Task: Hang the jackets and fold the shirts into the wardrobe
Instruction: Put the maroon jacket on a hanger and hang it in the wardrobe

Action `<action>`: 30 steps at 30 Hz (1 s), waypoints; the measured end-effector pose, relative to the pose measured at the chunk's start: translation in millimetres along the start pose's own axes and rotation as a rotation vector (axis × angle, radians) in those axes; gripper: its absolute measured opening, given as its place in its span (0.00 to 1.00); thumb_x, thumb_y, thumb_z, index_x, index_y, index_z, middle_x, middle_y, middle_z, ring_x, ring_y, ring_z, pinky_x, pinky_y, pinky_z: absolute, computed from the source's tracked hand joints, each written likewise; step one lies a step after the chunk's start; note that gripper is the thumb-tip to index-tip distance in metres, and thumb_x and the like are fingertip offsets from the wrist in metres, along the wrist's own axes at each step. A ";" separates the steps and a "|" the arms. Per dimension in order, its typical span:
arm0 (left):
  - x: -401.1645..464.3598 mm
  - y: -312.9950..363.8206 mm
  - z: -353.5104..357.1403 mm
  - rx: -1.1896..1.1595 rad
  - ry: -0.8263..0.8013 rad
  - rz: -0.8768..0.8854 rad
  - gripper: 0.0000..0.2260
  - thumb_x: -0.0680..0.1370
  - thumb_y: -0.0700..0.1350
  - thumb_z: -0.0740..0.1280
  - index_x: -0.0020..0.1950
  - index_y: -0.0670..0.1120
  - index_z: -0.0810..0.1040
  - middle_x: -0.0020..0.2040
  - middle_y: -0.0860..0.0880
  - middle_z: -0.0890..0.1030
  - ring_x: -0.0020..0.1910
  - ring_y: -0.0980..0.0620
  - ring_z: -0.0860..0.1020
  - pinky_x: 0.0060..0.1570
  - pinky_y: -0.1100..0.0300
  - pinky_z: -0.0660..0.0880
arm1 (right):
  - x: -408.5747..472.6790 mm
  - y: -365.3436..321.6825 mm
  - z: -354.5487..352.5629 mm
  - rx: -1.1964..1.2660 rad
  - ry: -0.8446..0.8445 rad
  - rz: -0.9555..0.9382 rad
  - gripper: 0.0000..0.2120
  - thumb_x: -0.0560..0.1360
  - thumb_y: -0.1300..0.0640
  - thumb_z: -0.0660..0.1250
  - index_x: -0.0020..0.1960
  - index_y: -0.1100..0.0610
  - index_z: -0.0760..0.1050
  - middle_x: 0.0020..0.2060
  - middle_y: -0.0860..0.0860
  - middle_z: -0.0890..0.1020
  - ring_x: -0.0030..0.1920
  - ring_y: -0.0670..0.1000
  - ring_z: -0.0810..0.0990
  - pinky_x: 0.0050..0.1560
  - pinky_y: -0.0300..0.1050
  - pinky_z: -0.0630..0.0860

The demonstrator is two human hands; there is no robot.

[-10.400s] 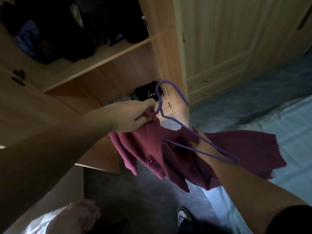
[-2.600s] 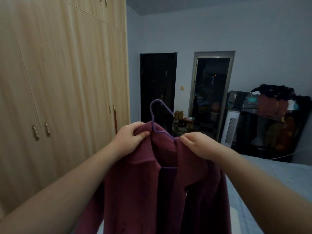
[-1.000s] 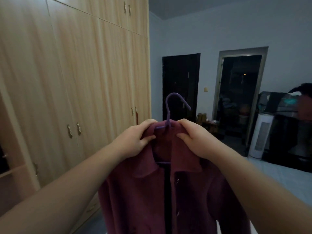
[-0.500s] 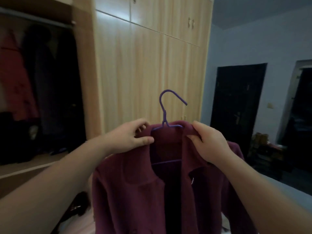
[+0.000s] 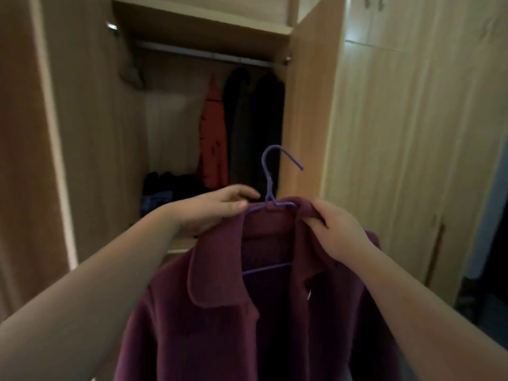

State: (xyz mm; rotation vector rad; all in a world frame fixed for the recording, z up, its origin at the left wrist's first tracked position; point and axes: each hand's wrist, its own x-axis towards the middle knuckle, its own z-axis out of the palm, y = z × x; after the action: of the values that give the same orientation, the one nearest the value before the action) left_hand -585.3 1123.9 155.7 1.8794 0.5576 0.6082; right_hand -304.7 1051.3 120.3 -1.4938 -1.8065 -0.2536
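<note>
A maroon jacket hangs on a purple wire hanger that I hold up in front of the open wardrobe. My left hand pinches the collar and the hanger's left shoulder. My right hand grips the collar on the right side. The hanger's hook stands upright above the collar, well below the metal rail inside the wardrobe.
On the rail's right part hang a red garment and dark coats. Dark folded clothes lie on the shelf below. An open door panel stands at the left, shut wardrobe doors at the right.
The view has swung left from the room to the open wardrobe, bringing the rail and hung clothes into sight. Both hands still hold the jacket's collar on the hanger.
</note>
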 end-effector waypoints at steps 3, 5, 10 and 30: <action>-45.9 -34.5 -50.9 0.114 -0.053 -0.195 0.34 0.67 0.56 0.79 0.70 0.52 0.72 0.65 0.48 0.79 0.64 0.47 0.78 0.64 0.48 0.74 | 23.4 -27.3 40.5 0.060 -0.033 -0.007 0.06 0.79 0.48 0.62 0.55 0.46 0.74 0.47 0.45 0.81 0.50 0.51 0.80 0.50 0.49 0.75; -63.1 -44.3 -68.8 0.291 0.032 -0.211 0.25 0.71 0.51 0.77 0.66 0.53 0.75 0.60 0.51 0.83 0.59 0.50 0.81 0.60 0.51 0.76 | 41.4 -47.3 66.1 0.086 -0.050 -0.017 0.05 0.79 0.47 0.62 0.54 0.45 0.73 0.45 0.44 0.81 0.48 0.51 0.79 0.50 0.51 0.75; -77.6 -47.1 -100.0 0.776 0.542 -0.042 0.09 0.76 0.53 0.72 0.53 0.62 0.75 0.46 0.62 0.80 0.44 0.66 0.77 0.39 0.71 0.69 | 78.8 -94.8 128.9 0.082 -0.096 -0.057 0.03 0.81 0.47 0.59 0.52 0.45 0.70 0.40 0.41 0.75 0.45 0.51 0.76 0.53 0.55 0.74; 3.6 -57.4 -229.7 0.596 0.413 -0.324 0.24 0.74 0.51 0.74 0.65 0.60 0.68 0.58 0.56 0.79 0.55 0.59 0.80 0.58 0.57 0.77 | 265.6 -55.8 257.6 0.326 0.074 -0.099 0.05 0.78 0.53 0.64 0.53 0.49 0.72 0.46 0.48 0.78 0.51 0.56 0.79 0.52 0.59 0.75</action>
State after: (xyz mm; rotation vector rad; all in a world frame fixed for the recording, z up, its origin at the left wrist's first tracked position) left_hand -734.9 1305.8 179.9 2.1443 1.4079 0.6612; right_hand -470.5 1386.4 134.6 -1.1550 -1.7672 -0.0572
